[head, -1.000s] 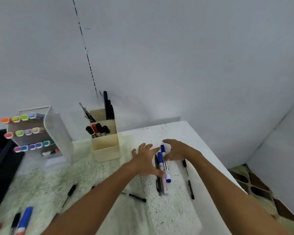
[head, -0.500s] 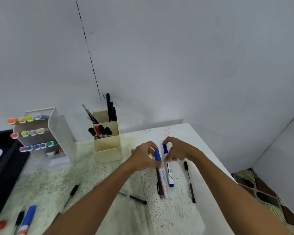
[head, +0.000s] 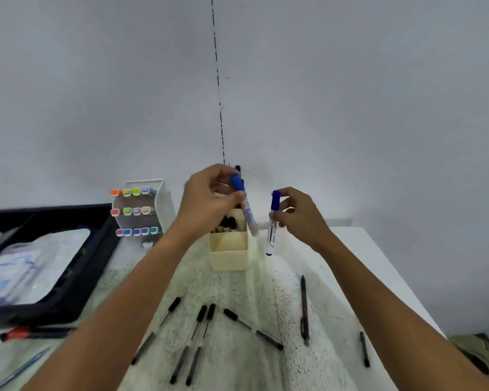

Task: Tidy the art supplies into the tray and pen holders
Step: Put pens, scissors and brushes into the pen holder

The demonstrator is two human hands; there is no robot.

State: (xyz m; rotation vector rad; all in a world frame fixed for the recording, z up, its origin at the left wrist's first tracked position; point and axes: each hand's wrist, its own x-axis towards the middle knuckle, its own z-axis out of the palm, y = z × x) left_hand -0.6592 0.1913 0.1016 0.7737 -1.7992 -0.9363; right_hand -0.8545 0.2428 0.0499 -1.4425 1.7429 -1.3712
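Holding: a blue-capped marker in each hand, both raised above the table at frame centre.
Left hand [head: 209,201]: fingers and thumb curled round the upper part of the pink-lettered marker [head: 247,213], cap up, barrel tilted down to the right, its lower end in front of the holder's upper right corner.
Right hand [head: 299,215]: fingertips pinch the white marker [head: 271,232] just under its blue cap; it hangs nearly upright, blue tip down, just right of the holder and clear of the table.
Gap: the two markers are near each other but apart.
Holder [head: 228,249]: cream, square, centre of frame against the wall; dark marker caps show in its front compartment, partly hidden by the left hand.
Rack [head: 164,204]: white, left of the holder, three rows of pastel-capped markers lying with caps facing left.
Tray [head: 91,272]: black, left edge of frame, holding clear plastic packets, blurred.
Table [head: 378,263]: white with a speckled green mat.
Pens [head: 198,334]: several thin black ones scattered in the lower centre, between the forearms.
Dark pen [head: 304,309]: lower right of centre, lying lengthwise.
Short pen [head: 364,348]: further right, past the right forearm.
Red marker [head: 20,333]: lower left, below the tray.
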